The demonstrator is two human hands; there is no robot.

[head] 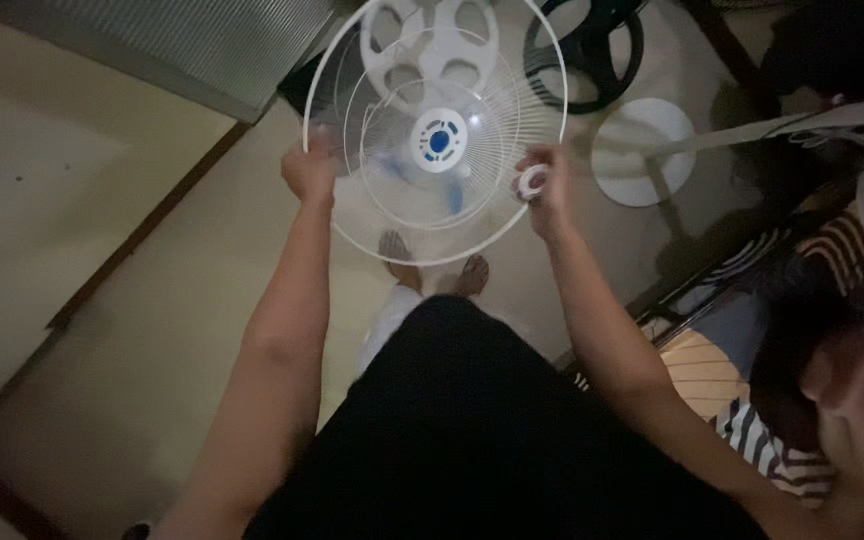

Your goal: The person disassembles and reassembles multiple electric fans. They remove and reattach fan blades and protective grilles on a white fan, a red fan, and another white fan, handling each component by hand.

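Head camera, looking down: a person standing barefoot on a pale floor [152, 330] holds a round white wire fan guard [422, 215] out in front at arm's length, face-up, with its blue-and-white centre cap [439, 141] in the middle. The left hand [309, 172] is closed on the guard's outer rim at one side. The right hand [544, 185] grips the opposite rim and also pinches a small white ring [532, 182] against it. Blue fan blades show blurred through the wires. The guard looks light and springy, its thin wires easy to bend, so the stiffer outer rim seems the soundest place to hold it. Beyond it on the floor lie a white spoked fan part [432, 50], a black one [592, 50] and a round white fan base [642, 150]. Another person sits at the right edge.
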